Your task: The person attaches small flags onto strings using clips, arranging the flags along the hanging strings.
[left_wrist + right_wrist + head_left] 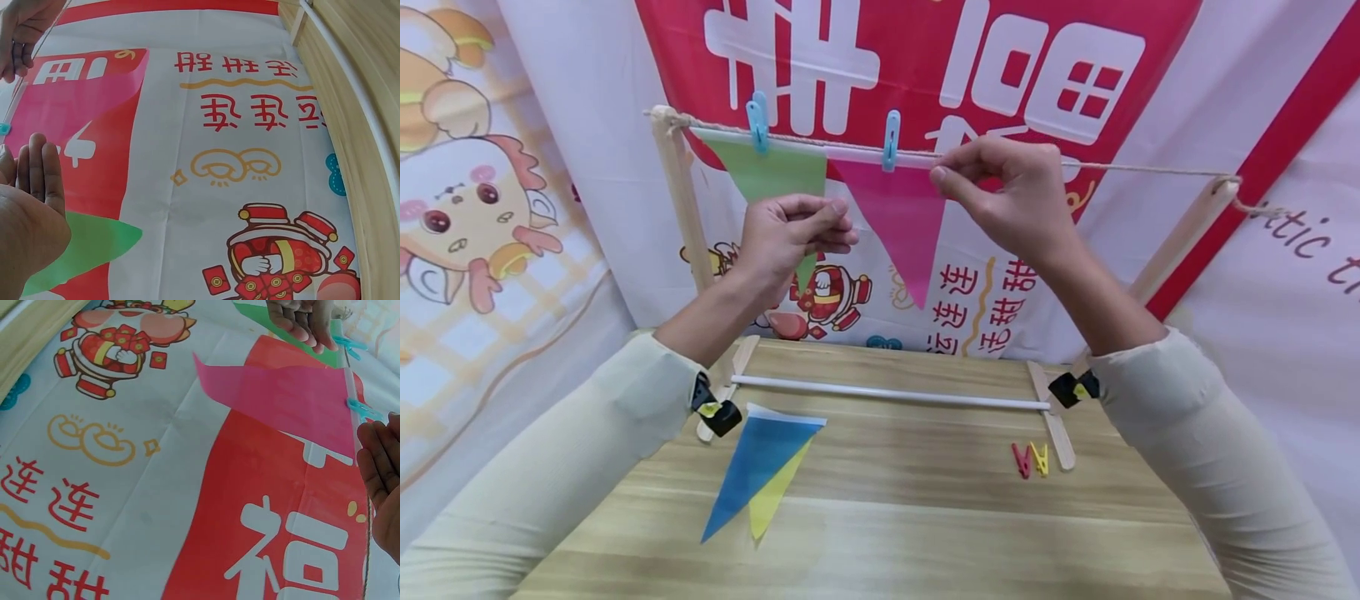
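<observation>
A green pennant (775, 171) and a pink pennant (895, 217) hang side by side from a twine line (1135, 169). One light-blue clothespin (758, 123) sits on the green pennant's top edge, another clothespin (891, 142) on the pink one's. My right hand (1011, 192) pinches the pink pennant's top right corner at the twine, thumb and index finger together. My left hand (797, 237) is raised in front of the green pennant, fingers loosely bent and nothing visible in them. In the left wrist view its fingers (39, 169) look nearly straight.
Wooden posts (681, 192) hold the twine at both ends, joined low by a white rod (887, 392). On the wooden table (925, 533) lie a blue pennant (767, 458) over a yellow pennant (775, 496). Red (1022, 460) and yellow (1040, 459) clothespins lie at right.
</observation>
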A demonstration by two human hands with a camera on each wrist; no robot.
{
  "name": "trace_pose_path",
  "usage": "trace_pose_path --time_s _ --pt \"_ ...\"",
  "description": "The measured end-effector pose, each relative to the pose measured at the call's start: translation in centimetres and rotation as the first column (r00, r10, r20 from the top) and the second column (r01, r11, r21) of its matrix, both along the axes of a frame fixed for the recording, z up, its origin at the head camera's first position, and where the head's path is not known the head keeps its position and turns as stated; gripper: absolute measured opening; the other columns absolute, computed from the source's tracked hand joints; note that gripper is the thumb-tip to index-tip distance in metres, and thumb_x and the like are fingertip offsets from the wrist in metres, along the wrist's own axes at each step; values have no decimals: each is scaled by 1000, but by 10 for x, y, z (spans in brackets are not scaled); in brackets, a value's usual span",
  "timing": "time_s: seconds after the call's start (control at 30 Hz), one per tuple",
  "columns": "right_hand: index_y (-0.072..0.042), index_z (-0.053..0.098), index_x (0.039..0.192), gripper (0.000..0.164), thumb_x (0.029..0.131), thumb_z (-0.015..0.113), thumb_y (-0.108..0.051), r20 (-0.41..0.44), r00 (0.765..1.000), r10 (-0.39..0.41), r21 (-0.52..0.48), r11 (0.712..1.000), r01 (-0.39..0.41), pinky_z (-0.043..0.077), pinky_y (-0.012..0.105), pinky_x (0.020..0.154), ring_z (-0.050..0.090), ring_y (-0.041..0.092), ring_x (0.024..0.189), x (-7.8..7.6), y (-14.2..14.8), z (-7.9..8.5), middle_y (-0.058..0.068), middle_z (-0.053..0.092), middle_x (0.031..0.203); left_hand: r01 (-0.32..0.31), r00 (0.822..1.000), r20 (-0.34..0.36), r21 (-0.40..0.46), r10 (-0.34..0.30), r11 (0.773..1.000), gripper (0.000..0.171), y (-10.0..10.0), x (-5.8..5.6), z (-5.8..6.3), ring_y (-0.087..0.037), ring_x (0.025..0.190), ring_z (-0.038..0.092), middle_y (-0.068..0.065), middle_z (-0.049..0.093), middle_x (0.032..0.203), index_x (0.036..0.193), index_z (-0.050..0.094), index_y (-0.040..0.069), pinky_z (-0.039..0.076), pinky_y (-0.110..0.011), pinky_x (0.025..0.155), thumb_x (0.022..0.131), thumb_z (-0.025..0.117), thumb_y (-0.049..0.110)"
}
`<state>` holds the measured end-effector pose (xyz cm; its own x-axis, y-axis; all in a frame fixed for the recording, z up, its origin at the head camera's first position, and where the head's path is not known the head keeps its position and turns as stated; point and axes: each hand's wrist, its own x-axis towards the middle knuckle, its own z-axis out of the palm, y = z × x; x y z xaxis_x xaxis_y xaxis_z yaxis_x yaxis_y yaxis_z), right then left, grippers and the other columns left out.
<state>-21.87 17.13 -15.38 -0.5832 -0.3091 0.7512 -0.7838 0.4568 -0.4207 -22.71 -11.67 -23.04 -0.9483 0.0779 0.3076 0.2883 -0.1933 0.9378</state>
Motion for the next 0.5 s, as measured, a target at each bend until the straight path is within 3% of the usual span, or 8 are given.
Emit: trace_pose_path --time_s 0.27,0.5 --pt "-8 87 121 29 103 85 -30 12 999 -34 48 998 34 65 18 94 83 11 103 1 10 -17 1 88 112 6 1000 14 -21 -6 1000 25 -4 2 -8 -17 94 88 -6 88 103 123 85 8 70 -31 93 106 80 26" --pt "-7 86 119 29 103 84 -31 41 997 -63 33 998 62 65 18 91 82 9 101 1 14 -32 2 88 112 -5 998 57 -48 7 999 26 -7 4 -19 -16 94 87 -3 88 102 126 85 8 70 -28 94 107 80 25"
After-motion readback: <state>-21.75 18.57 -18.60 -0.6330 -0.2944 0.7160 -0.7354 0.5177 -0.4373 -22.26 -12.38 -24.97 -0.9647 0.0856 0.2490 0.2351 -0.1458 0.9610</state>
